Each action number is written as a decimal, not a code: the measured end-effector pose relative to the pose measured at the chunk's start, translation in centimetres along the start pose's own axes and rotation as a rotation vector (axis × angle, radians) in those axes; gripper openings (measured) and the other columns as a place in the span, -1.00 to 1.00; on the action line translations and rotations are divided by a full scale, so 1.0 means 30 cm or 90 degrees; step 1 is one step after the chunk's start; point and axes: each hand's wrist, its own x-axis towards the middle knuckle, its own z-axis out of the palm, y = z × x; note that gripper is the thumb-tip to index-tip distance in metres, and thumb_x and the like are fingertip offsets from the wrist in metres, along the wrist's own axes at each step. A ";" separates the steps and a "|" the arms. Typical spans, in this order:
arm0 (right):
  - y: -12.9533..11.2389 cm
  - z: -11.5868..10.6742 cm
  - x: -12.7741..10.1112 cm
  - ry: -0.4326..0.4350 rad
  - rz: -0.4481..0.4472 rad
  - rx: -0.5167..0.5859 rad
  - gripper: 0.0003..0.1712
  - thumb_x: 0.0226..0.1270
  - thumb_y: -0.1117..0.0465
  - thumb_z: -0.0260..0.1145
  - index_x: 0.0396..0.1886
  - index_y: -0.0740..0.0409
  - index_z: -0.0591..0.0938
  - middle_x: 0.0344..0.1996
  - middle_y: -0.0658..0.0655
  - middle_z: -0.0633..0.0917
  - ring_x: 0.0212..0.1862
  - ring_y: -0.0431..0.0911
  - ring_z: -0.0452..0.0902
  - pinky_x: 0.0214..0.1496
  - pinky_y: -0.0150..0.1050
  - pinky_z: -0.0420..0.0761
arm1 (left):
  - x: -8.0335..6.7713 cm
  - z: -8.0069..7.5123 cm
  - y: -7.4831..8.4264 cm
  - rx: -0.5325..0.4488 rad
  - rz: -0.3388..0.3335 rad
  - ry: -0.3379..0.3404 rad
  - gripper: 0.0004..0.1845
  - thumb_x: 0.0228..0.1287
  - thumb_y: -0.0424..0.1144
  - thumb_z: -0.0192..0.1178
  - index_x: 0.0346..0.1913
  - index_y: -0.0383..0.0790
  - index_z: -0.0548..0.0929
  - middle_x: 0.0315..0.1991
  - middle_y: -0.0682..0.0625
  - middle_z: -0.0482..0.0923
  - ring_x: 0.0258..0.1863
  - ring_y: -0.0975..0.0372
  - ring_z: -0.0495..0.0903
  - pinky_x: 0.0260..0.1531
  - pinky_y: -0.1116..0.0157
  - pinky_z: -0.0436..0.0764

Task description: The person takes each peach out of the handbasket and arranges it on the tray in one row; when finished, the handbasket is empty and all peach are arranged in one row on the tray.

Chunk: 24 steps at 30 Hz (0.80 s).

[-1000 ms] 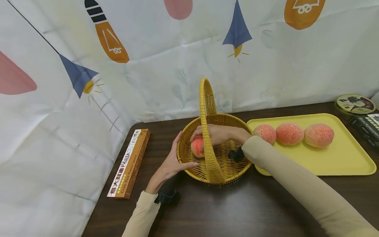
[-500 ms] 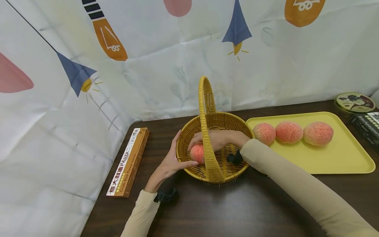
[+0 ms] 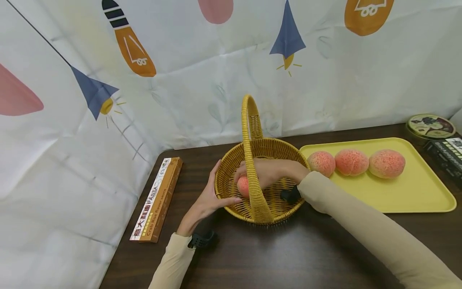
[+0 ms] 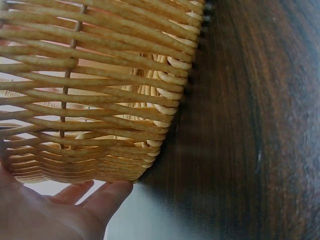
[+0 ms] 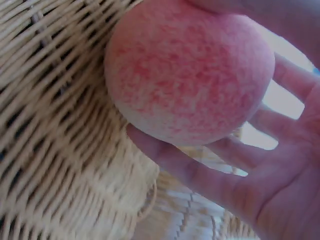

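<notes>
In the head view a yellow wicker basket [image 3: 265,205] with a tall arched handle stands on the dark table. My left hand [image 3: 207,200] holds its left side, thumb over the rim and fingers along the outer wall. From the left wrist, the fingers [image 4: 107,200] show against the woven side. Inside the basket, my right hand [image 3: 267,171] grips a pink peach [image 5: 190,75] from above, partly hidden by the hand and the handle. The right wrist view has the fingers curled round the peach, close beside the wicker wall.
A yellow tray [image 3: 408,196] right of the basket carries three more peaches [image 3: 351,162] in a row. A pasta box [image 3: 157,200] lies at the left. At the far right are a round tin [image 3: 431,125] and a black box [image 3: 445,154]. A printed cloth [image 3: 216,80] hangs behind.
Within the basket, my right hand and the peach have shifted slightly toward the near side, then a little right. My left hand stays on the basket, and the tray's peaches have not moved.
</notes>
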 end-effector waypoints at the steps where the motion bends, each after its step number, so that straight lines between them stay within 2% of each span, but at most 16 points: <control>1: 0.002 -0.007 -0.015 0.020 0.001 0.008 -0.47 0.26 0.09 0.58 0.16 0.19 0.68 0.04 0.04 0.68 0.08 -0.10 0.56 0.14 -0.19 0.59 | 0.000 0.001 0.000 -0.002 0.001 0.000 0.42 0.10 -0.08 0.63 0.71 0.11 -0.32 0.66 -0.13 -0.09 0.56 -0.04 0.17 0.45 -0.09 0.28; 4: -0.006 -0.047 -0.081 0.087 0.027 0.011 -0.43 0.20 0.10 0.62 0.17 0.17 0.67 0.04 0.04 0.66 0.06 -0.11 0.56 0.10 -0.15 0.61 | 0.001 0.003 0.002 -0.012 0.007 0.001 0.41 0.08 -0.12 0.64 0.71 0.10 -0.30 0.65 -0.13 -0.08 0.55 -0.04 0.16 0.43 -0.08 0.30; 7: -0.036 -0.105 -0.175 0.149 0.060 -0.020 -0.45 0.21 0.11 0.62 0.19 0.06 0.68 0.10 0.02 0.64 0.09 -0.09 0.55 0.07 -0.11 0.62 | 0.001 0.001 0.000 -0.011 0.009 0.000 0.41 0.08 -0.12 0.64 0.71 0.10 -0.30 0.66 -0.12 -0.10 0.56 -0.04 0.14 0.42 -0.08 0.30; 10: -0.076 -0.170 -0.297 0.218 0.089 -0.016 -0.44 0.23 0.13 0.63 0.21 0.03 0.67 0.15 0.01 0.64 0.09 -0.08 0.57 0.01 -0.13 0.66 | 0.001 -0.001 -0.004 -0.001 0.009 -0.002 0.41 0.09 -0.09 0.63 0.71 0.11 -0.30 0.67 -0.11 -0.14 0.57 -0.05 0.12 0.42 -0.10 0.28; 14: -0.136 -0.245 -0.486 0.330 0.158 -0.015 -0.36 0.16 0.25 0.67 0.25 0.00 0.65 0.12 -0.04 0.62 -0.05 -0.15 0.60 -0.15 -0.27 0.70 | -0.001 -0.005 -0.007 0.001 0.010 -0.004 0.41 0.11 -0.07 0.63 0.71 0.13 -0.31 0.68 -0.12 -0.16 0.58 -0.07 0.11 0.42 -0.13 0.29; 18: -0.162 -0.287 -0.687 0.446 0.298 -0.074 -0.21 0.04 0.31 0.71 0.31 -0.08 0.63 0.12 -0.10 0.55 -0.24 -0.33 0.63 -0.27 -0.49 0.62 | -0.005 -0.006 -0.007 -0.019 0.005 -0.009 0.41 0.12 -0.09 0.62 0.71 0.12 -0.33 0.67 -0.13 -0.15 0.58 -0.07 0.11 0.39 -0.13 0.34; 19: -0.156 -0.288 -0.737 0.474 0.330 -0.087 -0.19 0.04 0.32 0.71 0.32 -0.07 0.63 0.11 -0.15 0.54 -0.22 -0.40 0.60 -0.28 -0.54 0.58 | -0.005 -0.006 -0.006 -0.022 0.003 -0.010 0.41 0.12 -0.09 0.62 0.71 0.12 -0.33 0.67 -0.13 -0.16 0.58 -0.07 0.10 0.39 -0.13 0.34; 21: -0.138 -0.284 -0.830 0.521 0.404 -0.095 -0.19 0.09 0.29 0.70 0.35 -0.12 0.60 0.10 -0.29 0.49 -0.23 -0.52 0.51 -0.34 -0.60 0.51 | -0.006 -0.004 -0.004 -0.029 0.001 -0.012 0.40 0.13 -0.11 0.62 0.71 0.12 -0.33 0.67 -0.13 -0.15 0.58 -0.07 0.10 0.38 -0.12 0.36; 24: -0.098 -0.254 -0.940 0.601 0.482 -0.108 -0.26 0.19 0.24 0.65 0.37 -0.05 0.58 0.00 -0.44 0.41 -0.28 -0.54 0.41 -0.44 -0.59 0.42 | -0.007 -0.003 -0.006 -0.028 0.000 -0.016 0.40 0.14 -0.11 0.61 0.71 0.11 -0.34 0.67 -0.15 -0.15 0.58 -0.09 0.11 0.38 -0.12 0.36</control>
